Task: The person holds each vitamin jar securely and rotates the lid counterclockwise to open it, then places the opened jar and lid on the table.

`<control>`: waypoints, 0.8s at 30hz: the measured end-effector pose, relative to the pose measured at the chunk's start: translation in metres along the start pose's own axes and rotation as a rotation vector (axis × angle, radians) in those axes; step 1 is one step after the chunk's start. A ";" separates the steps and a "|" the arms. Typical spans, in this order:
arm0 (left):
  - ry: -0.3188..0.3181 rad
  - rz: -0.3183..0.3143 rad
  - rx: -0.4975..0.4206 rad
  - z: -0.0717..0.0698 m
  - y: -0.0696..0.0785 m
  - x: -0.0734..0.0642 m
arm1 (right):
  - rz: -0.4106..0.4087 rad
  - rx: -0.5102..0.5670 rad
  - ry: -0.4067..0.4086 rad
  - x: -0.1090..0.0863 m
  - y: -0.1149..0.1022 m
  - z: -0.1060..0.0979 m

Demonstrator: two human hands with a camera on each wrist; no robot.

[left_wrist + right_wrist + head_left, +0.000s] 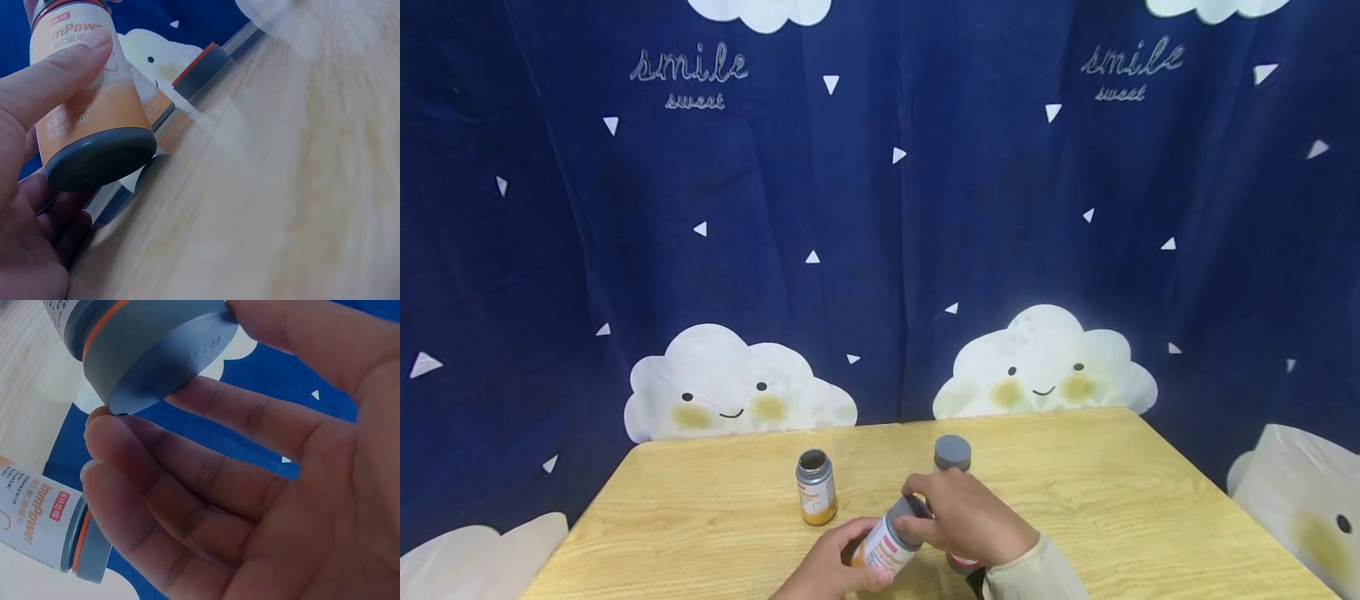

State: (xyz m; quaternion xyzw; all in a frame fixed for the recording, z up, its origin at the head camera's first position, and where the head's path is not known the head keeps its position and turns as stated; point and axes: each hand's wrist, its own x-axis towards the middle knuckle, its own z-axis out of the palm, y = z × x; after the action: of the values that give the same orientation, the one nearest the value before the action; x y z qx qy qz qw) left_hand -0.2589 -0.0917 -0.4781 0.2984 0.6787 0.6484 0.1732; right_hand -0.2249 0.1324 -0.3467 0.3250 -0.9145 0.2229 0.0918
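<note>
Counting gave three: one uncapped bottle (816,492) and one capped bottle (952,452) on the table (700,517), one tilted bottle (881,550) above. The left hand (833,565) curled round the last; the right hand (972,518) pinched its grey cap (162,353).

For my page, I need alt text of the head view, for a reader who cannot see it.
A person's left grip holds a tilted bottle while the right grip holds its grey cap. On a wooden table, an uncapped bottle stands to the left; a capped bottle is partly hidden by the right grip. A blue cloud-patterned curtain hangs behind.
</note>
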 end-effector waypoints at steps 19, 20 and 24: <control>-0.007 0.021 0.004 -0.002 0.000 0.002 | -0.007 0.047 -0.077 0.000 -0.001 -0.005; -0.005 0.020 0.009 -0.002 0.000 0.002 | -0.012 0.048 -0.080 0.000 -0.001 -0.005; -0.001 0.014 0.007 -0.001 0.001 0.002 | -0.048 0.029 -0.072 0.000 -0.001 -0.005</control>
State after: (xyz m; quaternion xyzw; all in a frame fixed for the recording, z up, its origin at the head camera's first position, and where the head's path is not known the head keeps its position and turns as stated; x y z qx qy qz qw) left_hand -0.2607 -0.0913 -0.4772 0.3038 0.6789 0.6470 0.1679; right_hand -0.2243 0.1341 -0.3425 0.3560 -0.9058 0.2219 0.0598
